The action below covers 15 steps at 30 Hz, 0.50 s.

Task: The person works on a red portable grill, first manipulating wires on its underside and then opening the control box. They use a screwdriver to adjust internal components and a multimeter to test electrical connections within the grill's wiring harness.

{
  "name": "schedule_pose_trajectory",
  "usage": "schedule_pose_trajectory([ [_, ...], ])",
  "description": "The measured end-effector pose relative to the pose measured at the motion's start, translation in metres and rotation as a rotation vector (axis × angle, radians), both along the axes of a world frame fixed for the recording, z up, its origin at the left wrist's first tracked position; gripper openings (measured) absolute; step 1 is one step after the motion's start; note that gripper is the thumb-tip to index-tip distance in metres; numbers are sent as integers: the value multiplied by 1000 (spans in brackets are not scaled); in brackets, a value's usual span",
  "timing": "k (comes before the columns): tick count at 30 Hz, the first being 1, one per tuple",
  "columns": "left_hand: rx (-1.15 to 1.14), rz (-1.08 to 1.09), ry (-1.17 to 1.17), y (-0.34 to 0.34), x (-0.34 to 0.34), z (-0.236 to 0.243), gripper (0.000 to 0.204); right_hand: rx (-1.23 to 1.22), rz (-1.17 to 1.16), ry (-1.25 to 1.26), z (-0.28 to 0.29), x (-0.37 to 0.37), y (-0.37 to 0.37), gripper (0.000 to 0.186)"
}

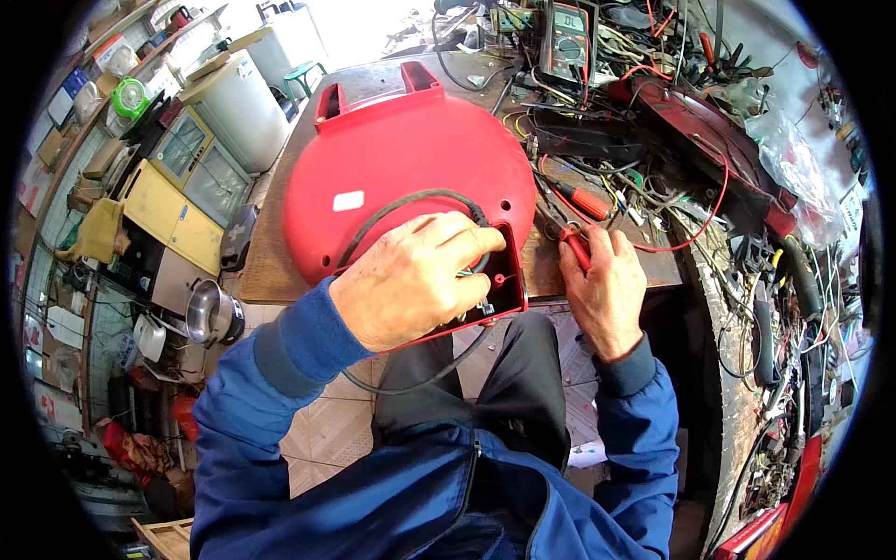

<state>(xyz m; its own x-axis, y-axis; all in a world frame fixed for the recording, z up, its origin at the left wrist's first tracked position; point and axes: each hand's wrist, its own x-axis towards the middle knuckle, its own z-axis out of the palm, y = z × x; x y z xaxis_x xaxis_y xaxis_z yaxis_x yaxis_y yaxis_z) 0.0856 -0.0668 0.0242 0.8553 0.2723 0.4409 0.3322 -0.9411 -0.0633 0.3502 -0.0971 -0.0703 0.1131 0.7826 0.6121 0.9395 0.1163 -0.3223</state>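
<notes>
A round red plastic appliance housing (401, 149) lies underside up on the wooden workbench (280, 252), its rim hanging over the near edge. My left hand (411, 275) rests on its lower part, fingers curled into the open rectangular recess where a black cord (392, 210) enters and small metal terminals show. My right hand (602, 285) lies on the bench edge just right of the housing, closed around a red meter probe (574, 245) whose red lead (705, 210) loops away to the right.
A digital multimeter (569, 37) stands at the back of the bench among tangled wires, tools and a red-handled screwdriver (586, 201). Old microwave ovens (187, 177), a white cabinet and a metal pot (210, 313) crowd the floor on the left. Cables cover the right side.
</notes>
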Motion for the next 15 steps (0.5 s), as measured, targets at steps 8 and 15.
schedule_pose_trajectory([
  [8,-343,-36,-248,-4,-37,0,28,96,-64,20,-18,-13,30,38],
  [15,-303,-18,-361,-9,-47,-10,26,127,-43,80,-25,-10,33,50],
])
